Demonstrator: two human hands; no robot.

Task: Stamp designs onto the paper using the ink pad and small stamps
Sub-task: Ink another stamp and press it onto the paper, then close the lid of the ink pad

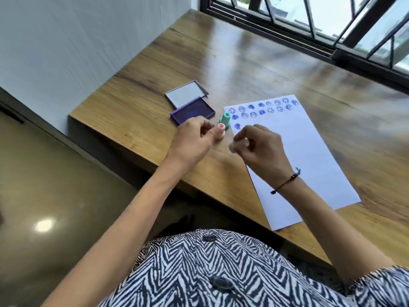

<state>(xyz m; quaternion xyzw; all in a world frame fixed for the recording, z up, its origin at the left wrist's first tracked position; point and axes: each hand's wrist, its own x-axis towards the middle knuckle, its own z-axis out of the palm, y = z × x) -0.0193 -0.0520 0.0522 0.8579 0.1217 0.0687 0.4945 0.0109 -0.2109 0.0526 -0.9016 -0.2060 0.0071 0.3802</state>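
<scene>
A white paper [309, 165] lies on the wooden table [243, 63], with blue smiley and blob prints in rows along its far end. The open purple ink pad [193, 113] sits left of the paper, its lid [186, 94] behind it. A small green stamp [225, 119] stands between pad and paper. My left hand [197, 140] hovers near the pad and pinches a small pink stamp [221, 132]. My right hand [261, 149] is curled over the paper's left edge. Something pale and blurred shows at its fingertips; I cannot tell what it is.
The table's left edge and near edge drop off to a shiny floor [55, 196]. A grey wall stands at the far left, and a black-framed window [332, 23] runs along the table's far side. My patterned shirt fills the bottom of the view.
</scene>
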